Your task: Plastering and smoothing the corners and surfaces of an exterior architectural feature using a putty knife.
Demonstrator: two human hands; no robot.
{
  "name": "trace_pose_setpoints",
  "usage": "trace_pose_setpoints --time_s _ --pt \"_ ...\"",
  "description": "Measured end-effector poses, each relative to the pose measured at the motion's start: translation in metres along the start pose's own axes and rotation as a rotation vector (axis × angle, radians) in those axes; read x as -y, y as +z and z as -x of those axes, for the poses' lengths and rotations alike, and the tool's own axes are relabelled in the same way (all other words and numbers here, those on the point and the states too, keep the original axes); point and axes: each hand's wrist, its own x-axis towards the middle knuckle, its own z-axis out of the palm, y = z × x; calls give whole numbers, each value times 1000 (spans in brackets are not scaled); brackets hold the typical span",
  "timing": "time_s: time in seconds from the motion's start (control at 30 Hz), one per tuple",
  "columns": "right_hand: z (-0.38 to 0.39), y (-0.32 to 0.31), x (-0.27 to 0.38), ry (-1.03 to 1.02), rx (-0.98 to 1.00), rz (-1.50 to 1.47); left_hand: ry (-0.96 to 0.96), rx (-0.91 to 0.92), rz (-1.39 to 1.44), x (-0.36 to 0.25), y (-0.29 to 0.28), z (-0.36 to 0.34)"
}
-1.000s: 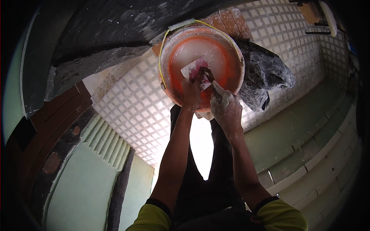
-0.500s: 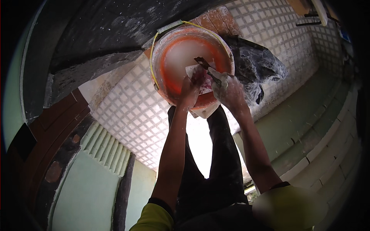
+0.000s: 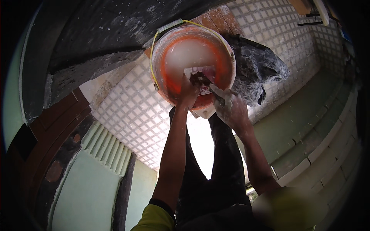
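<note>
White gridded tile floor (image 3: 127,111) underfoot. Orange bucket (image 3: 192,57) just ahead, for reach. Left hand (image 3: 188,92) closed on a pale scraper (image 3: 200,75) inside; right hand (image 3: 231,109) at rim, grip unclear, bracing.

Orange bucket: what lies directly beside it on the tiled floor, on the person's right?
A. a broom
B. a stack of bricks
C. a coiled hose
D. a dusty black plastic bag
D: a crumpled, powder-dusted black plastic bag lies against the orange bucket's right side.
</note>
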Motion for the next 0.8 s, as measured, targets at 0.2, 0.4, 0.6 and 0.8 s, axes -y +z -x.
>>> trace_pose_setpoints --time_s 0.2,0.4,0.6,0.8 --pt "-32 14 1 -63 -121 49 -42 57 -7 -3 6 -3" --pt "3 -4 12 -43 28 61 68 -94 -168 -1 1 1" --pt "-34 5 5 -221 -163 66 17 -66 -139 0 5 -3" --pt "2 0 3 -105 -45 75 78 -81 -108 -7 11 2"
